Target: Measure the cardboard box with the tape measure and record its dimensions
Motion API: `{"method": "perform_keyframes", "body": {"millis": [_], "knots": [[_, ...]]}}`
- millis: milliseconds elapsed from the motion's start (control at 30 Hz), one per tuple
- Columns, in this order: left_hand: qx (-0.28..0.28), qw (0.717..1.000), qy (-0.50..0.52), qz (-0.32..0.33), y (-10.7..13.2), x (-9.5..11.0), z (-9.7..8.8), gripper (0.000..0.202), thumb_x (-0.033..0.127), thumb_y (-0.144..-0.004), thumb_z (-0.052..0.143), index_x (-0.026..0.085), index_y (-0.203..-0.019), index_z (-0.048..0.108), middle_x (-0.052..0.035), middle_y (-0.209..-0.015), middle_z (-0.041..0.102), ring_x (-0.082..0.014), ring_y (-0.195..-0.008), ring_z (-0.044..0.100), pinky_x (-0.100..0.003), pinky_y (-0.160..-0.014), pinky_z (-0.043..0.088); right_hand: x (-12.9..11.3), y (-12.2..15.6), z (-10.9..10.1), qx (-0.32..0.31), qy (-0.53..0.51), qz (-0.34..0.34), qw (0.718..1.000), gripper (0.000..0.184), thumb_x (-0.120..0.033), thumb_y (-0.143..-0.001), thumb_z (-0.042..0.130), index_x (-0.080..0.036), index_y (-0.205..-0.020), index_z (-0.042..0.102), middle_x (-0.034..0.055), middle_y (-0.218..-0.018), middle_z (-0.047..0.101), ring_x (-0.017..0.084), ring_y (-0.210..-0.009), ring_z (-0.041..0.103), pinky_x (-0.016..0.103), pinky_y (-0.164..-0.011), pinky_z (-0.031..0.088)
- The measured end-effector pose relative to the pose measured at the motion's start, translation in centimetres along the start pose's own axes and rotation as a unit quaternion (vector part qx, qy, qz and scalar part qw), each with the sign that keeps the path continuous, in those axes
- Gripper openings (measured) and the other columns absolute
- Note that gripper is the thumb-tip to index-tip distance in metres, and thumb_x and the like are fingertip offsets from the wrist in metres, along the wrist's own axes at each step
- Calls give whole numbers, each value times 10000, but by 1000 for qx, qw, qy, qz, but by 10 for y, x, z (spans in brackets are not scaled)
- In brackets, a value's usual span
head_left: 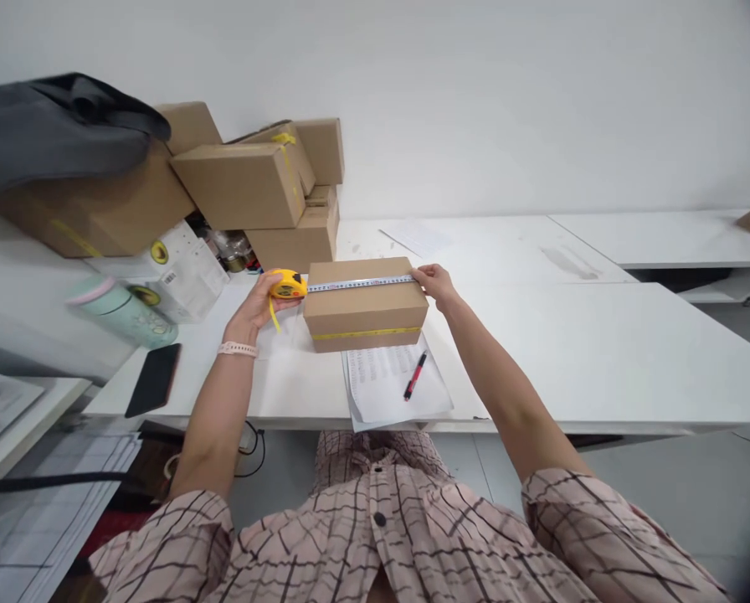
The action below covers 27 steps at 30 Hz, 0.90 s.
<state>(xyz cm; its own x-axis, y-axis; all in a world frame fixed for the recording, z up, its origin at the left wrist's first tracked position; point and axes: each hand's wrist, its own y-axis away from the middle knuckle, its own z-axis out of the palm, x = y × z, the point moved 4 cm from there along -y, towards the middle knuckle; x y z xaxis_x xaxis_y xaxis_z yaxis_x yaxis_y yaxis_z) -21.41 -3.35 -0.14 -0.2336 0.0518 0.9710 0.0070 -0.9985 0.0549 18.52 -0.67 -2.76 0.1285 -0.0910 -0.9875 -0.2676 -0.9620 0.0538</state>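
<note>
A brown cardboard box (363,311) with a yellow tape band sits on the white table (569,352). My left hand (259,306) grips a yellow tape measure case (288,286) at the box's left end. Its white blade (359,284) stretches across the box top. My right hand (434,282) pinches the blade's end at the box's right edge.
A printed sheet (391,383) with a red pen (414,376) lies in front of the box. A black phone (154,378), a green flask (124,311) and a white packet (180,272) lie to the left. Stacked cardboard boxes (249,188) stand behind, one under a dark bag (54,126).
</note>
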Motion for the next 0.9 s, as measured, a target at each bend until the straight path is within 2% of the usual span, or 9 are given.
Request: {"method": "perform_keyframes", "body": {"millis": [133,300,500,600,667,767,833,900], "knots": [[0,1000,8,-10,-3,1,3,522,334,-773,768,161,-1220,563,-67,-978,760,-242,-874,747,-460,-836,607,4,-1,2,2,35,36,999,267,-365,-864,719,-177,-746,570,2,-732,585,109,-662,530,224,-548,436],[2,999,-9,-38,-6,3,-3,566,385,-769,797,145,-1235,584,-81,-953,765,-256,-852,752,-468,-840,604,6,-6,-3,12,126,3,992,381,-442,-837,734,-193,-616,549,16,-611,563,132,-607,522,260,-552,448],[9,998,-36,-52,-9,1,-6,580,423,-782,788,149,-1252,586,-86,-962,763,-268,-872,755,-468,-825,607,-5,-1,-2,45,284,-6,958,413,-494,-867,665,-218,-583,547,25,-569,553,166,-591,517,311,-605,414],[13,996,-78,-29,-2,12,-4,517,401,-770,780,130,-1179,618,-100,-963,759,-272,-871,750,-436,-788,614,-12,-1,-4,54,327,-6,943,390,-472,-871,658,-215,-591,571,32,-589,572,174,-613,525,322,-652,417],[-8,995,-102,4,15,22,1,509,369,-756,785,119,-1170,626,-118,-1009,758,-268,-892,746,-406,-787,612,-19,-5,-9,62,317,-20,946,357,-437,-875,654,-208,-609,587,32,-599,581,168,-616,516,319,-666,417],[-75,989,-121,33,60,25,24,602,310,-740,815,140,-1277,604,-132,-1110,748,-245,-868,745,-370,-776,606,-36,-14,-14,80,214,-84,970,331,-404,-934,572,-200,-675,593,24,-649,594,150,-622,498,299,-665,416],[-155,979,-133,3,98,8,51,626,289,-747,815,154,-1319,598,-143,-1153,732,-216,-786,735,-358,-727,606,-52,-19,-8,72,149,-151,975,324,-397,-969,521,-197,-725,593,22,-707,610,147,-659,514,287,-685,424],[-253,960,-105,-65,134,-23,88,573,309,-762,805,174,-1286,614,-133,-1155,710,-211,-757,741,-359,-701,617,-65,-22,11,25,131,-205,970,307,-385,-980,515,-191,-759,604,31,-767,644,152,-719,551,282,-729,435]]}}
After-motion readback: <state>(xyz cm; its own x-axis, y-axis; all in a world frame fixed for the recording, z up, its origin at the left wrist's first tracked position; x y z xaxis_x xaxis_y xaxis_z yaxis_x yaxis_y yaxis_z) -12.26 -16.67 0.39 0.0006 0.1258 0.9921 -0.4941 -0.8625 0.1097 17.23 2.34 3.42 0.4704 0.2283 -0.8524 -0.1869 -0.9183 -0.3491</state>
